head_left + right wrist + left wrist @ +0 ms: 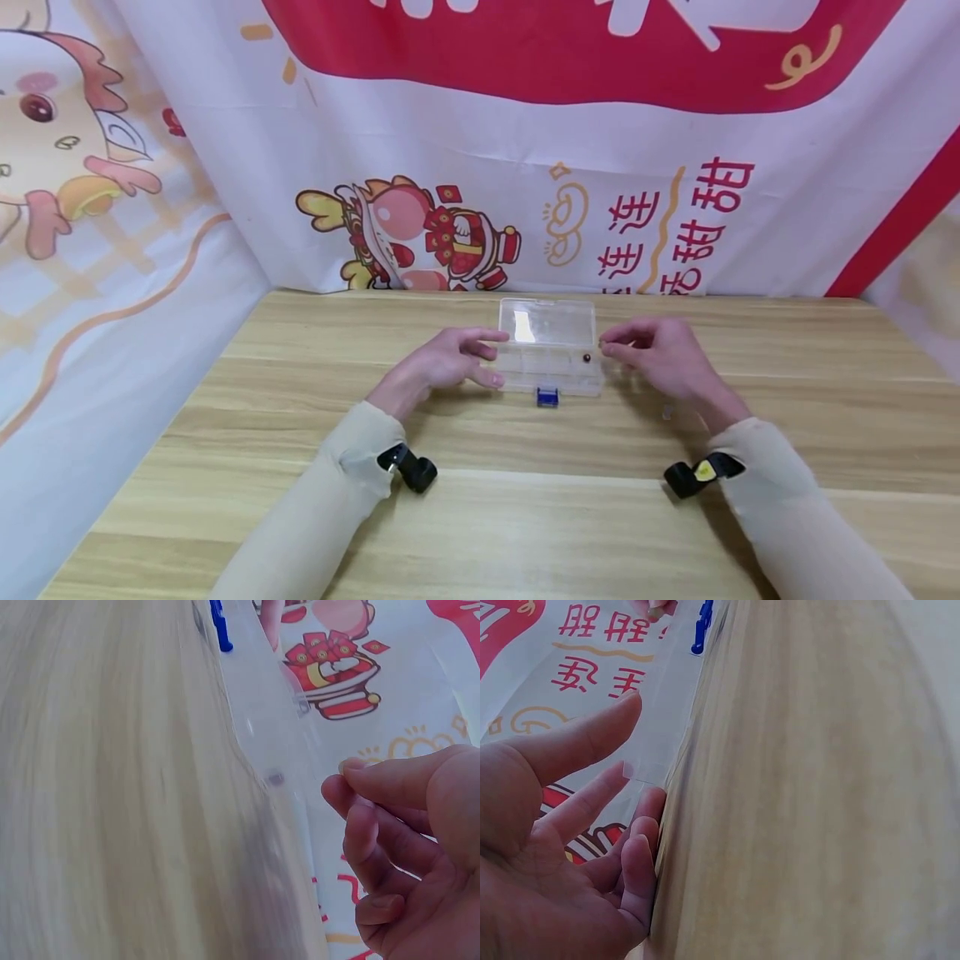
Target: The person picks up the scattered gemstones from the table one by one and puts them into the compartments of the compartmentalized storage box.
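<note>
A clear plastic compartment box (517, 379) lies on the table with its lid (558, 321) raised at the back. A blue latch (547, 397) sits on its front edge. Inside, toward the right end, is a small dark red bead (587, 358). At the box's left end is my left hand (450, 358), thumb and fingers spread and fairly straight, fingertips right at the edge. Beside the right end, my right hand (667, 354) pinches a small olive-brown piece (656, 613) between thumb and forefinger; its kind is too small to make out.
A small clear piece (667, 412) lies on the wooden table (525, 533) below my right hand. Behind the box hangs a white and red printed cloth (465, 125), which meets the table's back edge. Another printed cloth (150, 350) hangs along the left.
</note>
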The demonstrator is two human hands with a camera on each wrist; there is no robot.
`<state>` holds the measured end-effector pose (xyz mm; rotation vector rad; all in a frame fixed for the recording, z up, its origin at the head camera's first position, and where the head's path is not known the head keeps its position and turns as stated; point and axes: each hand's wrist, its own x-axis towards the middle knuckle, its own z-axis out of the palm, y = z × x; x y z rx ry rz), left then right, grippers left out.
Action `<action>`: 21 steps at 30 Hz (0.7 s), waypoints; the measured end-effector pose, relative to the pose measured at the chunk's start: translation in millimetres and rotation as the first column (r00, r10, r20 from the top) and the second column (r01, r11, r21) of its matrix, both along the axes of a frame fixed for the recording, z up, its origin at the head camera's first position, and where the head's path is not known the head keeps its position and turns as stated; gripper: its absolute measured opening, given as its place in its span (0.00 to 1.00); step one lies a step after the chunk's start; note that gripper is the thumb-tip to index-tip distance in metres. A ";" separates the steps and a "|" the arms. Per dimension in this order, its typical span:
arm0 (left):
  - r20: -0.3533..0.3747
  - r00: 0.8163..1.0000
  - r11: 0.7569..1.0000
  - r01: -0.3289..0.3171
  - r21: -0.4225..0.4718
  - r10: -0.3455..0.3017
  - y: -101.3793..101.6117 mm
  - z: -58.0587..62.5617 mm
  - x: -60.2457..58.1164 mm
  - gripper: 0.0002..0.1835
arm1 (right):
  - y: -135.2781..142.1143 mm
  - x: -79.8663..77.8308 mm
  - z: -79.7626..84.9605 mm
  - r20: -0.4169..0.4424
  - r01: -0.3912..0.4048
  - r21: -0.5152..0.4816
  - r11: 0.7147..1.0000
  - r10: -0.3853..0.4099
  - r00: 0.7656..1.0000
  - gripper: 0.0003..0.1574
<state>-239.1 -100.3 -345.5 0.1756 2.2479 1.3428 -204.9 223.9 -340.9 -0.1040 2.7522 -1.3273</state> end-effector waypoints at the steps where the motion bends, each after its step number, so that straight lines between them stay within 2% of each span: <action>1: 0.001 1.000 1.000 -0.001 -0.001 0.001 0.0 -0.3 -0.2 0.38 | -2.5 -0.2 0.1 -0.002 -0.002 -0.002 1.000 0.002 1.000 0.17; 10: 0.001 1.000 1.000 -0.003 0.004 0.003 0.5 0.9 0.9 0.38 | -28.9 -6.3 -0.6 0.014 0.002 -0.014 1.000 -0.002 1.000 0.11; 21: -0.016 1.000 1.000 0.009 0.014 -0.009 0.1 -1.2 1.3 0.37 | -44.0 -11.2 -6.3 -0.070 -0.034 0.117 0.993 0.042 0.997 0.08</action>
